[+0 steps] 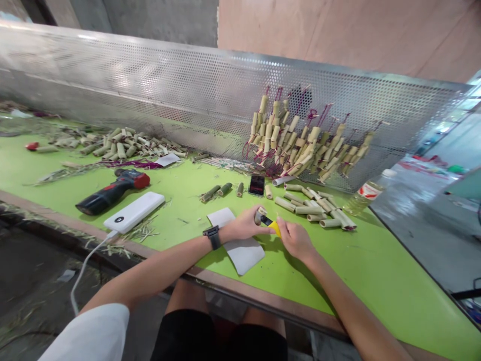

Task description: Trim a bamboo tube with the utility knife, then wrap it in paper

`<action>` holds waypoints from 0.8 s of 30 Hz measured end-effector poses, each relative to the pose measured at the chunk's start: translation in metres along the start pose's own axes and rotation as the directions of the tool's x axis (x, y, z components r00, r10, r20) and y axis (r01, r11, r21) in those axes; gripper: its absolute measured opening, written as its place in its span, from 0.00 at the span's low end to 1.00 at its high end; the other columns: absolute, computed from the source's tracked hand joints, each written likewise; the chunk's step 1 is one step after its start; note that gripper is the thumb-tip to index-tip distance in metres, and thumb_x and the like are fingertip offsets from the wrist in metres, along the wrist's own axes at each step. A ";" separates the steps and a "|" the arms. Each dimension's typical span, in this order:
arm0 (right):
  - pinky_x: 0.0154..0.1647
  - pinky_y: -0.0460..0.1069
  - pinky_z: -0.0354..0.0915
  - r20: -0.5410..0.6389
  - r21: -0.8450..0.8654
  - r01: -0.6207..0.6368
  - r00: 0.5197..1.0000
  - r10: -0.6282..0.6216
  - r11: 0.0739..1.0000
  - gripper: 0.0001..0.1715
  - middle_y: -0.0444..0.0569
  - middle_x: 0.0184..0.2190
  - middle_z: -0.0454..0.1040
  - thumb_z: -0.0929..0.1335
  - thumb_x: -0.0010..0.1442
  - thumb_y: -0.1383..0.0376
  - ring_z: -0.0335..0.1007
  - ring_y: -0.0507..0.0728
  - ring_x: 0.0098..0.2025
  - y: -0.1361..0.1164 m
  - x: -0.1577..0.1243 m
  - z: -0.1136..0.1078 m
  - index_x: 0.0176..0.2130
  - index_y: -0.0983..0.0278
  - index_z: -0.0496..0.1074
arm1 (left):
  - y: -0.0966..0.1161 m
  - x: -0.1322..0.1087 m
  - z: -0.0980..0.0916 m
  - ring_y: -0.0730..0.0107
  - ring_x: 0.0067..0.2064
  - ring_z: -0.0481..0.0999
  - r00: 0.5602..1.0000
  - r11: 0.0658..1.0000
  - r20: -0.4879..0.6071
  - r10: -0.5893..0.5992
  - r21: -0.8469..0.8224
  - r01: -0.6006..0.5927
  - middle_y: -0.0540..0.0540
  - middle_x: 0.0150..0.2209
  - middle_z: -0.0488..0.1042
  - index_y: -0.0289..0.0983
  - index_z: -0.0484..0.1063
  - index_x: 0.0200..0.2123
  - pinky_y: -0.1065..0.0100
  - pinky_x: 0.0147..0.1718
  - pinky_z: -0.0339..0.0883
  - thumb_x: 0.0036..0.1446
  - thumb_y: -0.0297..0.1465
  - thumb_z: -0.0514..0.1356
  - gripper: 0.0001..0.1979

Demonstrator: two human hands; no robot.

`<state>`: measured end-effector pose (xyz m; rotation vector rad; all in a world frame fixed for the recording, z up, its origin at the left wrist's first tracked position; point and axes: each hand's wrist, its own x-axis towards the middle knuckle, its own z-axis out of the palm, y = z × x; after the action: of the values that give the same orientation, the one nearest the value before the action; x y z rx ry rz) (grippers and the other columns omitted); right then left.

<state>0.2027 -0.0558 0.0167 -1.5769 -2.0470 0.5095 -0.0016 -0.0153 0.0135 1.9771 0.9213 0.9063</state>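
Note:
My left hand [244, 225], with a black watch on its wrist, is closed around a short bamboo piece [259, 215] just above the green table [376, 271]. My right hand [295, 238] grips a yellow utility knife [273, 225] whose dark tip touches the bamboo piece. Both hands meet over the edge of a white sheet [240, 250] lying on the table. A loose group of cut bamboo tubes [315, 206] lies just behind my hands.
A cordless drill [112, 190] and a white power bank [134, 211] with a cable lie at the left. A bunch of strung bamboo tubes [300, 143] leans on the perforated metal panel [150, 85]. A plastic bottle [366, 193], a small dark phone [257, 184] and another bamboo pile [120, 143] also lie on the table.

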 end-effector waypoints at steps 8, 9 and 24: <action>0.24 0.48 0.54 0.127 0.057 0.013 0.992 -0.021 0.998 0.38 0.43 0.16 0.66 0.52 0.70 0.40 0.61 0.52 0.18 -0.005 -0.002 -0.011 0.23 0.61 0.65 | 0.004 0.000 -0.004 0.71 0.27 0.62 0.998 0.977 -0.025 -0.065 0.200 0.069 0.56 0.24 0.63 0.39 0.67 0.40 0.68 0.25 0.50 0.49 0.51 0.69 0.26; 0.25 0.48 0.56 0.139 0.058 0.023 0.990 -0.031 0.998 0.37 0.43 0.18 0.68 0.53 0.70 0.41 0.64 0.53 0.20 -0.005 -0.002 -0.013 0.26 0.61 0.67 | 0.004 0.000 -0.004 0.71 0.26 0.63 0.997 0.976 -0.028 -0.067 0.208 0.071 0.56 0.24 0.64 0.39 0.67 0.40 0.68 0.25 0.50 0.49 0.51 0.69 0.26; 0.22 0.46 0.57 0.202 0.260 -0.084 0.979 0.031 0.962 0.34 0.39 0.18 0.63 0.55 0.69 0.39 0.59 0.51 0.19 -0.012 -0.007 -0.012 0.32 0.61 0.66 | 0.007 -0.002 -0.004 0.72 0.25 0.59 0.991 0.980 -0.115 -0.062 0.183 0.083 0.58 0.22 0.62 0.39 0.67 0.36 0.69 0.24 0.47 0.46 0.53 0.71 0.28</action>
<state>0.2018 -0.0654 0.0324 -1.4749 -1.9755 0.9557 -0.0038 -0.0191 0.0210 2.0525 1.1712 0.9223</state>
